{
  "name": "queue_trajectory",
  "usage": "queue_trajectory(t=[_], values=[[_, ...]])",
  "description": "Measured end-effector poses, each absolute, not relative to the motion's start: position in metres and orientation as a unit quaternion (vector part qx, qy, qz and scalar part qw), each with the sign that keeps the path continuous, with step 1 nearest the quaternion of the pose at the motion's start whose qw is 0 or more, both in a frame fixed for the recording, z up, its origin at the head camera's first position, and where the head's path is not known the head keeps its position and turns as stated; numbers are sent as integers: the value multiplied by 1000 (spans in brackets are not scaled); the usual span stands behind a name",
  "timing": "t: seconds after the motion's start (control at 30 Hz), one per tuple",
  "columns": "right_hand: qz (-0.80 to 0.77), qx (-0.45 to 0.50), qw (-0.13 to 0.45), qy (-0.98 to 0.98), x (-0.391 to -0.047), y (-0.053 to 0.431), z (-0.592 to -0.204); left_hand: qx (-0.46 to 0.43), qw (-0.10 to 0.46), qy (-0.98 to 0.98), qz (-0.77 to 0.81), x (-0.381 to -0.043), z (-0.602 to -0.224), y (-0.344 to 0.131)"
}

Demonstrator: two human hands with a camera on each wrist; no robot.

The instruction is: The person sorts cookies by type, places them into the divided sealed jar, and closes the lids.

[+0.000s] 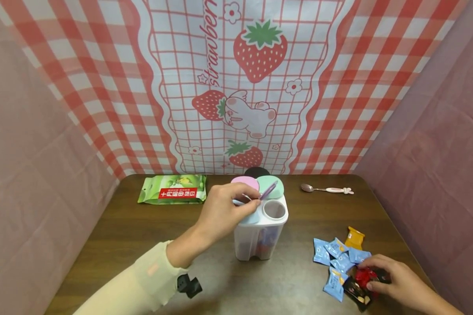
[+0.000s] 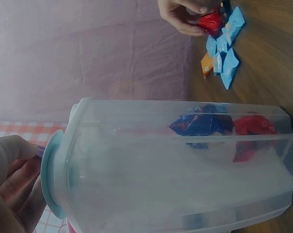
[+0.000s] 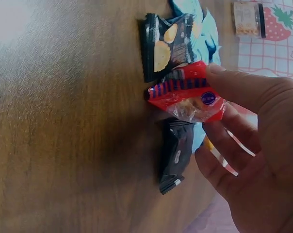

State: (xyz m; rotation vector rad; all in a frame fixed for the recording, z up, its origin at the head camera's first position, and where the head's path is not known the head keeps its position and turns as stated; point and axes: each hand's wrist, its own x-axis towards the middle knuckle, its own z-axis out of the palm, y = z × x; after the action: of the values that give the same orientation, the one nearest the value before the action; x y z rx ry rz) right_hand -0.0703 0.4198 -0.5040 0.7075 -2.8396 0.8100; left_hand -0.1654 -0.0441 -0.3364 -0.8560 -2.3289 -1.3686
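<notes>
In the head view my left hand (image 1: 224, 208) pinches a purple round lid (image 1: 269, 190), tilted on edge above a tall storage container (image 1: 260, 238). One round opening (image 1: 274, 210) there stands uncovered; pink (image 1: 245, 181), mint green (image 1: 271, 186) and light blue (image 1: 249, 214) lids cover the others. Blue (image 2: 204, 122) and red (image 2: 253, 128) packets show through its clear wall. At right, my right hand (image 1: 398, 280) pinches a red wrapped snack (image 3: 190, 94) between thumb and fingers. Beside it lie black packets (image 3: 170, 43), several light blue packets (image 1: 335, 282) and an orange packet (image 1: 354, 238).
A green bag (image 1: 173, 189) lies at the table's back left. Toward the back right rests a spoon (image 1: 327, 189) with a white handle. Behind the container stands a clear jar (image 3: 247, 20) with a black lid. Fabric walls enclose the table's back and sides.
</notes>
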Motion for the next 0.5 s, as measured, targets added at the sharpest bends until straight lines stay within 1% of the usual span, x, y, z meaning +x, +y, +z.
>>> queue_trajectory(t=[0.07, 0.33, 0.5], values=[[268, 228, 37, -935, -71, 422, -504, -299, 155, -811, -478, -166, -337, -44], [281, 222, 33, -933, -72, 421, -501, -300, 159, -813, -473, -166, -337, -44], [288, 254, 52, -922, -79, 421, -491, -303, 163, -815, -466, -167, -337, -44]])
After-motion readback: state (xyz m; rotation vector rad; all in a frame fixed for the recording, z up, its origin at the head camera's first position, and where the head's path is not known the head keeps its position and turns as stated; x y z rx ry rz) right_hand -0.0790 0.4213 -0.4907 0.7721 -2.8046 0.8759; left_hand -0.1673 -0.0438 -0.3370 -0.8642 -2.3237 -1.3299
